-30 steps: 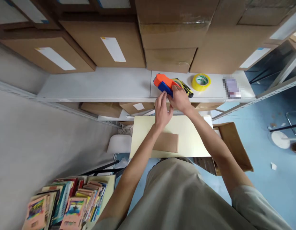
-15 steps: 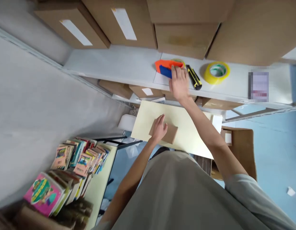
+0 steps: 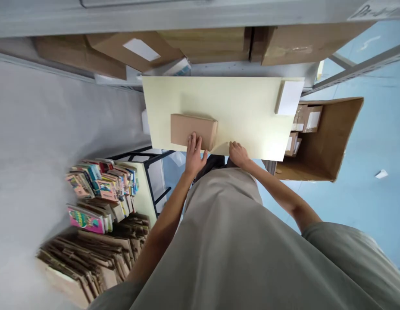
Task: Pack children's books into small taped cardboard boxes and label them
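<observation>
A small brown cardboard box [image 3: 187, 128] lies on the cream tabletop [image 3: 251, 107], left of the middle. On its near right side rest the fingertips of my left hand [image 3: 195, 158], fingers stretched out and lying flat. My right hand [image 3: 239, 153] is at the table's near edge, right of the box and apart from it. Its fingers are curled together; a faint pale line runs between them and the box, and I cannot make out what they hold.
A stack of white paper [image 3: 289, 97] lies at the table's right end. Beyond the table stands a shelf with cardboard boxes [image 3: 206, 45]. An open carton [image 3: 329, 137] holding small boxes is on the right. Books [image 3: 106, 181] and flattened cardboard [image 3: 90, 254] are at lower left.
My right hand has come down from the orange and blue tape dispenser on the shelf to the table edge. My left hand has slid to the box's near side. The view has tilted down.
</observation>
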Motion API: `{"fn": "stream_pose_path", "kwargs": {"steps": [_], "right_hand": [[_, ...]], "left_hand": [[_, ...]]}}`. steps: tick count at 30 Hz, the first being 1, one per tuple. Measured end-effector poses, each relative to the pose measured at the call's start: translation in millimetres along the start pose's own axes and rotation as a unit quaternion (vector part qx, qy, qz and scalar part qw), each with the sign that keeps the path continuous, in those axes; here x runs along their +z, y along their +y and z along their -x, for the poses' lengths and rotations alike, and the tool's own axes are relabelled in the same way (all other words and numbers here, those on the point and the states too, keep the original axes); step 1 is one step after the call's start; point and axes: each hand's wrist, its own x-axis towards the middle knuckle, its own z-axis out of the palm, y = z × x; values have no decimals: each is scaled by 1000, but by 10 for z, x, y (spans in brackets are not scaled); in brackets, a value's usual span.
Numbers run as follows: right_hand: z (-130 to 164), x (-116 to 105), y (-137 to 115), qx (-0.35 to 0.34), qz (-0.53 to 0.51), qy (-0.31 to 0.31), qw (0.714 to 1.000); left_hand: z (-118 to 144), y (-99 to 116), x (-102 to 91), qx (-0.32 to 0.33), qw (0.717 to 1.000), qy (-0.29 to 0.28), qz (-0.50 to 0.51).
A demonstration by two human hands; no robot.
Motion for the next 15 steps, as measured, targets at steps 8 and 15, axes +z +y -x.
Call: {"fn": "stream_pose_path", "kwargs": {"steps": [8, 15], "right_hand": [[-117, -64, -272, -66, -21, -31, 997], [-246, -262, -372, -41, -9, -32, 999]], "left_hand": [[-78, 195, 139, -3, 1000, -17, -10], [-111, 339, 208, -28, 1000, -15, 0]]}}
